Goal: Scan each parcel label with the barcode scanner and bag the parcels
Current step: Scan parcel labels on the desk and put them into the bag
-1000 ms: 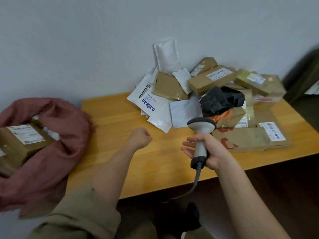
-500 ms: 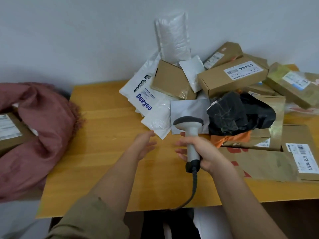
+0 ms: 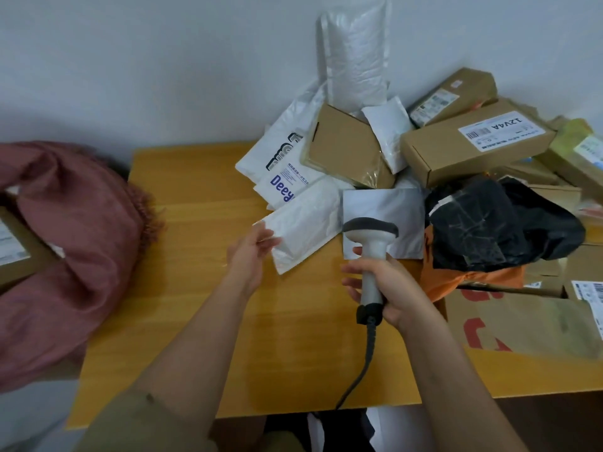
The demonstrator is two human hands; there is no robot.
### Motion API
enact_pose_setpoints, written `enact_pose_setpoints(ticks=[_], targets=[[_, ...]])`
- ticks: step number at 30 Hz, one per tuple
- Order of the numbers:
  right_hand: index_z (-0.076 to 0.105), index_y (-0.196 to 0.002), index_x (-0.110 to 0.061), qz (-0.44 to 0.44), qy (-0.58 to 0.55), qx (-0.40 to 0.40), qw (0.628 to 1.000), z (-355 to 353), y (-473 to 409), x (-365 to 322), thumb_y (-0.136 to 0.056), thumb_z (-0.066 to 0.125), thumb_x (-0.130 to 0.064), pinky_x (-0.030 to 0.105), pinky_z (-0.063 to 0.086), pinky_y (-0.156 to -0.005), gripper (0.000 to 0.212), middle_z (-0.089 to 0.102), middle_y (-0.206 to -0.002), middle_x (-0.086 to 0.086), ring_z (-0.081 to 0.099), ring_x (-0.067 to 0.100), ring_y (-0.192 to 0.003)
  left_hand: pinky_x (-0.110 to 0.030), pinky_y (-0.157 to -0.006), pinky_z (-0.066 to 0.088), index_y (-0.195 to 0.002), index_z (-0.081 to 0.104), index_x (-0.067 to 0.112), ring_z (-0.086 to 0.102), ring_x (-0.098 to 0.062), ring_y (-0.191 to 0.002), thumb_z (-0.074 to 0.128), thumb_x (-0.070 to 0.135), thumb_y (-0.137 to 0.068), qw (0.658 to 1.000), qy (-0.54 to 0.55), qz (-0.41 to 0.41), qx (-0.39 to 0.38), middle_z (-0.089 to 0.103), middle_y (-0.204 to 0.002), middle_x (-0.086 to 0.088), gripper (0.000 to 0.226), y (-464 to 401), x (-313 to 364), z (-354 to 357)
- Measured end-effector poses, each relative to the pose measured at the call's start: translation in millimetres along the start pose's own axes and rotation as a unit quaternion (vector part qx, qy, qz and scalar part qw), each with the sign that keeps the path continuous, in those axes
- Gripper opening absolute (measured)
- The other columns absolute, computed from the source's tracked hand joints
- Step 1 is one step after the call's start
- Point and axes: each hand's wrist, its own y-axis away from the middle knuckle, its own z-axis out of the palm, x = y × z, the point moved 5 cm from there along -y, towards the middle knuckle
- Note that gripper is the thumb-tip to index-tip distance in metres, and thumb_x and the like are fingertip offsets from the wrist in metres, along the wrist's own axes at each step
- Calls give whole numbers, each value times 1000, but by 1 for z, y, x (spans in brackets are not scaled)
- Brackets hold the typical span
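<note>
My right hand (image 3: 390, 288) grips the handle of a grey barcode scanner (image 3: 371, 236), which stands upright over the wooden table (image 3: 202, 197) with its head pointing away from me. My left hand (image 3: 251, 252) is open, its fingertips touching the near corner of a white padded mailer (image 3: 306, 230). That mailer lies at the front of a pile of parcels: white poly bags (image 3: 280, 164), brown boxes (image 3: 463, 148), a black bag (image 3: 489, 223) and a flat grey envelope (image 3: 388, 207).
A dusty-red cloth bag (image 3: 75, 243) sits off the table's left end with a labelled brown box (image 3: 13, 246) inside it. A tall white mailer (image 3: 355, 53) leans on the wall. A large flat cardboard parcel (image 3: 528, 324) lies at the right.
My left hand has opened from a fist and reached forward to the white padded mailer. The view has moved closer to the pile; my right hand still holds the scanner.
</note>
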Motion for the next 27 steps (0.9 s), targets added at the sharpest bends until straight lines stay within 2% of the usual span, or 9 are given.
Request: enact_pose_setpoints(ticks=[3, 5, 7, 11, 15, 19, 22, 24, 27], targets=[[63, -110, -13, -7, -14, 6, 1000, 16, 2, -6, -79, 72, 0, 29, 56, -54, 35, 73, -94, 16, 70, 20, -65, -27, -77, 50, -56, 59, 8, 61, -12, -62, 71, 28, -87, 991, -62, 85, 79, 60, -57, -2, 39, 1, 37, -37], [62, -110, -12, -15, -15, 5, 1000, 27, 3, -9, -79, 73, -1, 29, 57, -53, 35, 72, -93, 17, 70, 19, -64, -14, -62, 45, -52, 53, 13, 56, -5, -59, 72, 28, -86, 977, -144, 132, 81, 59, -55, 5, 42, 4, 54, -58], [61, -111, -11, -18, -15, 3, 1000, 40, 4, -9, -81, 71, 0, 28, 56, -53, 34, 72, -90, 16, 69, 20, -64, -12, -46, 34, -52, 46, 17, 54, -6, -59, 74, 20, -84, 954, -245, 157, 67, 58, -58, 4, 42, 5, 62, -77], [62, -112, -13, -16, 26, 6, 1000, 63, 4, 3, -82, 70, -1, 27, 55, -53, 34, 71, -90, 14, 66, 17, -61, -25, -53, 31, -53, 41, 17, 42, -13, -55, 77, 9, -79, 908, -391, 142, 52, 45, -55, 0, 45, 5, 53, -115], [61, -112, -16, -16, 125, 20, 992, 71, 3, 20, -82, 72, -5, 26, 51, -50, 34, 64, -89, 11, 57, 15, -56, -25, -52, 30, -54, 42, 15, 39, -13, -53, 79, 12, -78, 864, -497, 80, 7, 44, -56, 0, 44, 3, 26, -140], [60, -113, -17, -25, 159, 8, 987, 83, -3, 26, -86, 70, -10, 28, 48, -50, 30, 63, -89, 8, 53, 16, -56, -24, -52, 35, -56, 44, 15, 47, -16, -54, 74, 22, -82, 776, -630, -7, -12, 53, -63, -4, 40, 0, 9, -152], [61, -106, -18, -33, 198, -3, 980, 88, -6, 27, -88, 71, -20, 25, 49, -49, 21, 65, -90, 5, 54, 14, -55, -27, -56, 39, -75, 49, 18, 55, -16, -76, 74, 32, -81, 754, -649, 76, 71, 60, -92, -4, 29, 3, 13, -151], [61, -104, -21, -45, 218, -10, 975, 88, -7, 30, -89, 71, -27, 24, 49, -49, 19, 67, -93, 4, 55, 12, -55, -32, -78, 44, -101, 51, 21, 48, -20, -101, 78, 48, -74, 741, -654, 138, 68, 48, -110, -1, 47, 2, 8, -142], [59, -105, -24, -53, 246, -15, 968, 89, -9, 33, -91, 68, -37, 26, 50, -50, 21, 69, -97, 3, 56, 11, -56, -39, -94, 39, -128, 43, 31, 37, -22, -116, 78, 62, -65, 670, -723, 169, 10, 37, -123, 1, 78, 1, -10, -126]])
